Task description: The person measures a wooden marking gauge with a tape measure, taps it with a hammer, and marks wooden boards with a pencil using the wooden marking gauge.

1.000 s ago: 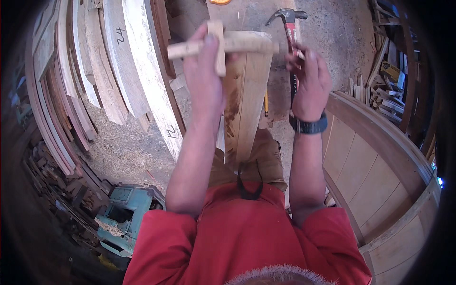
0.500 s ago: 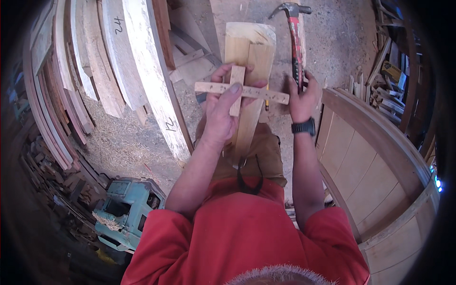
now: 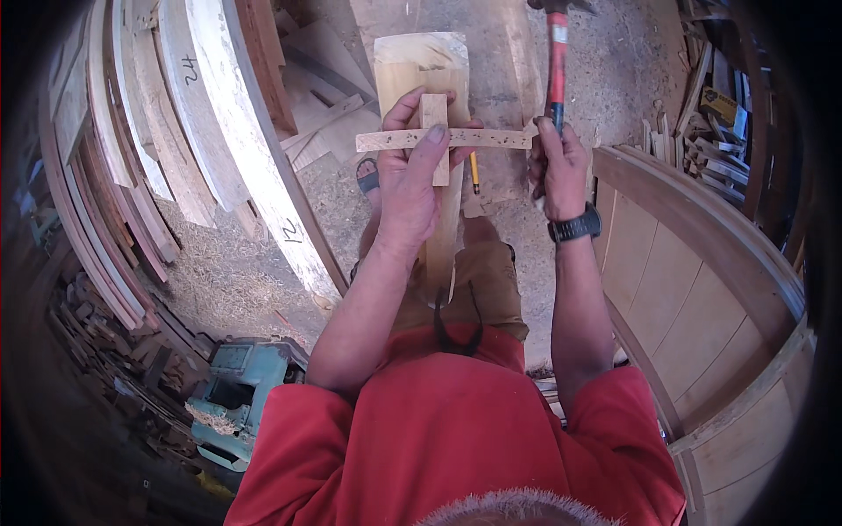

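Left hand [image 3: 409,197] pinching crossed wooden strips [image 3: 491,138], upper center; right hand [image 3: 563,175] clenched round claw hammer [image 3: 558,70] handle, upper right.

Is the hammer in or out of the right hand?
In: the hammer runs down into the right hand, which is curled around it and hides the handle's lower end.

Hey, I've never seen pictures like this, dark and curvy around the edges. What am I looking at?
There's no robot: a person is working bare-handed. A wide fisheye camera worn on the head looks down, so straight edges bend near the rim. The left hand holds a longer wooden strip crossed with a short wooden piece. The right hand grips a hammer. Beneath the left hand runs a wooden board, with a slim yellow object beside it. Planks line the left side.
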A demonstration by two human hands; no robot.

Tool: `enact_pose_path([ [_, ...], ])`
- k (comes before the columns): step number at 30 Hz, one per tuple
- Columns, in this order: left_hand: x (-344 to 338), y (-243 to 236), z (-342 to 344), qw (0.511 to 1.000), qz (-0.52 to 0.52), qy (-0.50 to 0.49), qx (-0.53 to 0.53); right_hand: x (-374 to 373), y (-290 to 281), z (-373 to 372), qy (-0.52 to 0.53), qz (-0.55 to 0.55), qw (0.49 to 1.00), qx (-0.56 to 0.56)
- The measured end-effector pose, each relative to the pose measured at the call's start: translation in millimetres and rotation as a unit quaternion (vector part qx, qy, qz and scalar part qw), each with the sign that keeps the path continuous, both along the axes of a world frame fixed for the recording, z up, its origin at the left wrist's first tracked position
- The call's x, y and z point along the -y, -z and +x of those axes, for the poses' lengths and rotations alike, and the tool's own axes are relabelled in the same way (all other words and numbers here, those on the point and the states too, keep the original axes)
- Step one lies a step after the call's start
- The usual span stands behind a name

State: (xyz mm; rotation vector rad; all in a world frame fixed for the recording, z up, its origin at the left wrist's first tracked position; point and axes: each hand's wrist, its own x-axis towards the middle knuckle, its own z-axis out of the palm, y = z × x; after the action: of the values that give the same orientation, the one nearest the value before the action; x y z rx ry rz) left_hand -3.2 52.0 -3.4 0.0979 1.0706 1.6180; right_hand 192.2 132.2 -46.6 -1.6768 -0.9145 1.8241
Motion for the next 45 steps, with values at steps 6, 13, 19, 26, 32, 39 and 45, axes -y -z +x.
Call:
enact_pose_path([
  [6,-10.5,3.4,20.6,0.994,0.018,0.068,-0.082,19.3,-46.7,-7.1,0.054,0.057,0.987,-0.138],
  [13,-18.2,-0.4,28.8,0.99,0.012,0.14,0.03,1.1,-60.3,13.5,0.13,0.088,0.982,-0.108],
  [19,-24.3,2.7,37.8,0.971,0.005,0.207,0.121,-7.8,-56.3,35.0,0.136,0.09,0.977,-0.135],
  [26,-27.7,25.5,52.6,0.98,-0.041,0.173,0.095,-7.8,-45.6,43.2,0.134,0.082,0.98,-0.125],
  [32,-25.8,31.0,55.9,0.977,-0.035,0.201,0.056,-2.7,-43.5,48.2,0.143,0.087,0.976,-0.136],
  [39,-23.1,31.6,60.5,0.97,0.025,0.241,-0.033,-2.4,-43.0,59.4,0.115,0.118,0.976,-0.139],
  [45,-27.3,32.1,64.7,0.971,0.025,0.236,-0.024,-7.4,-45.3,62.4,0.105,0.124,0.978,-0.13],
])
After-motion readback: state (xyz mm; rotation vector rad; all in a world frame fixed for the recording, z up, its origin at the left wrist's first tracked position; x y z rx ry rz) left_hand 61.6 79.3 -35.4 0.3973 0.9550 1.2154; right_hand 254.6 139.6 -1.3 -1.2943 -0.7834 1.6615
